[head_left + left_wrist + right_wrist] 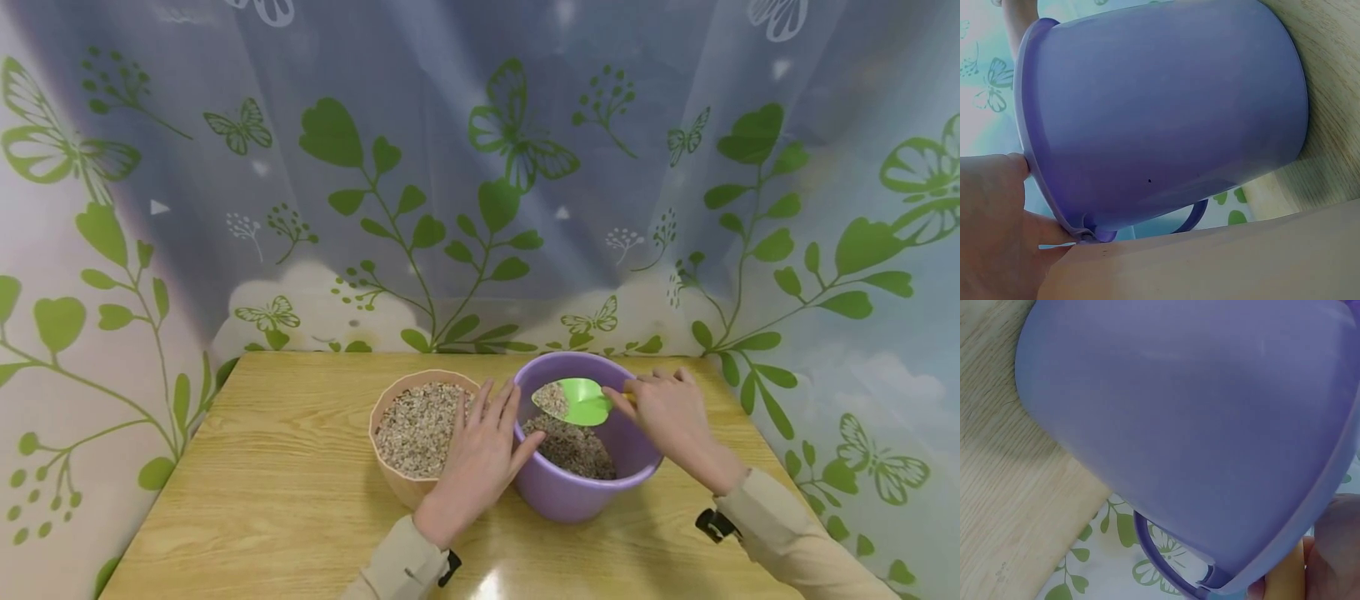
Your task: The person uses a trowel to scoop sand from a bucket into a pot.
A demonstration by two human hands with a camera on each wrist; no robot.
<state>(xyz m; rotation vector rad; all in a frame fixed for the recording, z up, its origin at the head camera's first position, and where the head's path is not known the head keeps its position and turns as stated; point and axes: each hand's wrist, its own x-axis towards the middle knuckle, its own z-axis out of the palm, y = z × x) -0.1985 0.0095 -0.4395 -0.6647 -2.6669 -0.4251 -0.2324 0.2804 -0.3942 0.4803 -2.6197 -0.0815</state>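
Observation:
In the head view a purple bucket (570, 500) stands on the table with a layer of mixed grain or seed (577, 450) inside. My right hand (667, 417) grips the yellow handle (1286, 578) of a small green shovel (588, 402), whose blade carries some seed above the bucket's opening. My left hand (483, 446) lies with fingers spread at the bucket's left rim, touching it. Left of the bucket sits a peach-coloured tub (401, 487) filled with the same seed, partly covered by my left hand. The bucket's purple carrying handle (1194, 217) hangs at its far side.
Both containers stand on a light wooden table (285, 467). A curtain (450, 250) printed with green leaves and butterflies hangs behind the table and along both sides. Black straps (716, 525) show at both wrists.

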